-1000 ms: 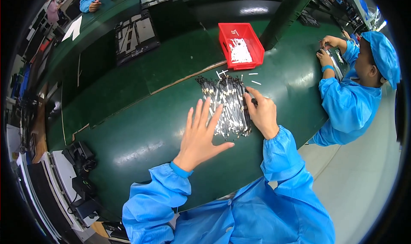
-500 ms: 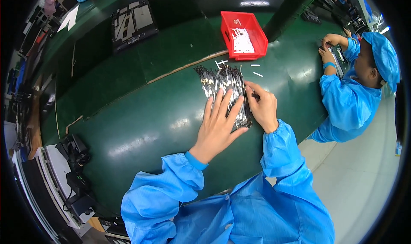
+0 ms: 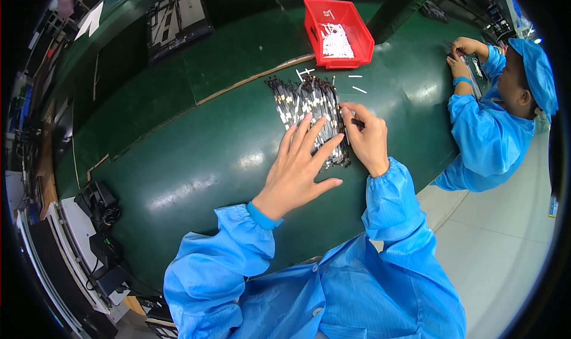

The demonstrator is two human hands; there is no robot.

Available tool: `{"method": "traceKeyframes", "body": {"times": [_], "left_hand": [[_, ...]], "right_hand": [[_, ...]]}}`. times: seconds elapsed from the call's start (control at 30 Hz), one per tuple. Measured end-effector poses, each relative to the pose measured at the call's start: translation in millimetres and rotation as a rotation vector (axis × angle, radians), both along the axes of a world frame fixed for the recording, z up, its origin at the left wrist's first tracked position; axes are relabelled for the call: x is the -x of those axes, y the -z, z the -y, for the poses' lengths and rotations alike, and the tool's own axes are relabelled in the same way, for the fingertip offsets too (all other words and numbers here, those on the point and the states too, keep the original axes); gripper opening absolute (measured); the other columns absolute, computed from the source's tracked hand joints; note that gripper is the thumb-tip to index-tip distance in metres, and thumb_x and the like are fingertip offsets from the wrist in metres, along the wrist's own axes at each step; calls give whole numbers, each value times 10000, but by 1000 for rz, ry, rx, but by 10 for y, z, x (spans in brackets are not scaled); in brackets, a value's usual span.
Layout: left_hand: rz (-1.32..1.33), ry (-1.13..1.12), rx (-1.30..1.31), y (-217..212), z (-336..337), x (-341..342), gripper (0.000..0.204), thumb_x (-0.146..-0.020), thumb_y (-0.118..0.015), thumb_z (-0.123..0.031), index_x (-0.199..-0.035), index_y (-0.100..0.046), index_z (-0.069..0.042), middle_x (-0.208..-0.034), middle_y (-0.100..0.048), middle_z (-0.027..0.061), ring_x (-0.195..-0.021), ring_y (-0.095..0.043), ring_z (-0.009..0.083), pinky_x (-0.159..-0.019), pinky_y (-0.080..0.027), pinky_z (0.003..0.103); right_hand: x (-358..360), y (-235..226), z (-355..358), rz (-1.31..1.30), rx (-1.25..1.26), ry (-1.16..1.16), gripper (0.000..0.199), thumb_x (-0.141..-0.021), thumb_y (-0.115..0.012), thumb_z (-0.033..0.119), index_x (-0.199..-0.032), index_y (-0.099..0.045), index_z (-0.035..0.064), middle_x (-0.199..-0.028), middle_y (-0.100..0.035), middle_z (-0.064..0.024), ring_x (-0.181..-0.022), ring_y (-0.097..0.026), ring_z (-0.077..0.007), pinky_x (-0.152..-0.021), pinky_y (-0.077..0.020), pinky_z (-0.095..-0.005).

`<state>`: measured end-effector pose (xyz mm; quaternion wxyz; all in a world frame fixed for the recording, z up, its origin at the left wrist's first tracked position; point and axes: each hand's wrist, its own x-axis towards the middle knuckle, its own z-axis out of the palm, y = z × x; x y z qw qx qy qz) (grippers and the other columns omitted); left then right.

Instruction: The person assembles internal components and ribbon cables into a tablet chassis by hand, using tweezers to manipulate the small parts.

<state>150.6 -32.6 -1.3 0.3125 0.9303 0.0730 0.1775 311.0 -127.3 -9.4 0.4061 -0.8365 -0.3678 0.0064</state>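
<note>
A flat bunch of thin black cables [image 3: 315, 101] with white and silvery bands lies on the green table. My left hand [image 3: 300, 166] is spread over its lower left part, fingertips resting on the cables and thumb stretched out to the right. At the bunch's right edge, my right hand [image 3: 369, 136] is closed, thumb and forefinger pinched together at the cables. A slim black item [image 3: 357, 123] pokes out between its fingers; its kind cannot be made out. The palms hide part of what lies under and behind them.
Beyond the cables stands a red bin [image 3: 367, 50] holding small white pieces. Loose white strips [image 3: 359, 89] lie near it. A dark framed panel [image 3: 178, 23] is at the back left, black devices [image 3: 101, 205] at the left edge. A co-worker [image 3: 491, 125] in blue works at right.
My left hand has shifted slightly down and left, uncovering more of the cables' lower end. My right hand stays at the right edge, still pinched. The whole view has tilted a little.
</note>
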Motion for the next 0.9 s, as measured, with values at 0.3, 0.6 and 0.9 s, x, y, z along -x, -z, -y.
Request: {"method": "traceKeyframes", "body": {"times": [0.3,0.6,0.9], "left_hand": [[21,-57,81,85,-61,-24,602,-731,-768,-266,-1279,-554,-139,-1418,-401,136,-1349,-315,369,-1092,-281,478],[41,-23,37,106,-72,-18,471,-814,-688,-268,-1224,-562,-75,-1357,-455,173,-1313,-370,359,-1088,-286,480],[49,-35,42,129,-64,-30,448,-798,-711,-256,-1208,-591,-122,-1372,-464,130,-1304,-392,356,-1079,-300,484]], "right_hand": [[-12,0,6,-15,-23,-7,134,-877,-625,163,-968,-687,86,-665,-640,-168,-581,-654,-283,-524,-477,-341],[-1,5,-5,-14,-2,1,124,-877,-621,159,-958,-684,89,-655,-638,-162,-577,-650,-281,-529,-478,-343],[-15,26,-2,-8,-10,-9,121,-878,-618,155,-962,-678,94,-651,-636,-156,-580,-650,-284,-534,-479,-346]]}}
